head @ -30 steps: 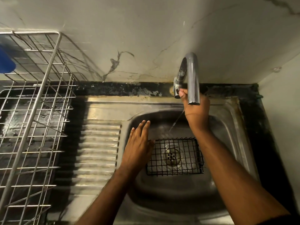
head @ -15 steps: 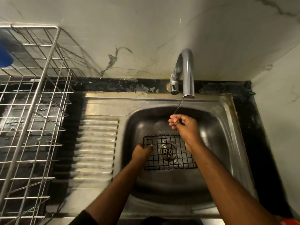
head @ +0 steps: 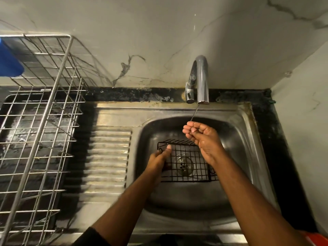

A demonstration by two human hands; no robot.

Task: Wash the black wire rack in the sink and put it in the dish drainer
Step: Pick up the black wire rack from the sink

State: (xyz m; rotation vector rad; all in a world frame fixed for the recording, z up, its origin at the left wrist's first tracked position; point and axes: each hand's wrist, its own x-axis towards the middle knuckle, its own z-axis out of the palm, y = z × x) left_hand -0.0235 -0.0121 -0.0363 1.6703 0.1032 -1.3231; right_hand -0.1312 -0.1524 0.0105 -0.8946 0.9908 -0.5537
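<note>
The black wire rack (head: 188,166) lies in the steel sink (head: 248,157) over the drain, its left edge lifted a little. My left hand (head: 159,159) grips that left edge, thumb on top of the grid. My right hand (head: 202,135) is cupped with curled fingers under a thin stream of water from the chrome tap (head: 201,80), above the rack's far right corner, holding nothing. The silver wire dish drainer (head: 40,125) stands on the counter to the left.
A ribbed steel draining board (head: 108,157) lies between sink and drainer. A blue object (head: 8,63) hangs at the drainer's far left corner. Marble walls close in behind and on the right. The black counter edge (head: 276,139) runs beside the sink.
My right hand left the tap handle and came down under the running water. My left hand went from lying flat to gripping the rack's left edge and tilting it up.
</note>
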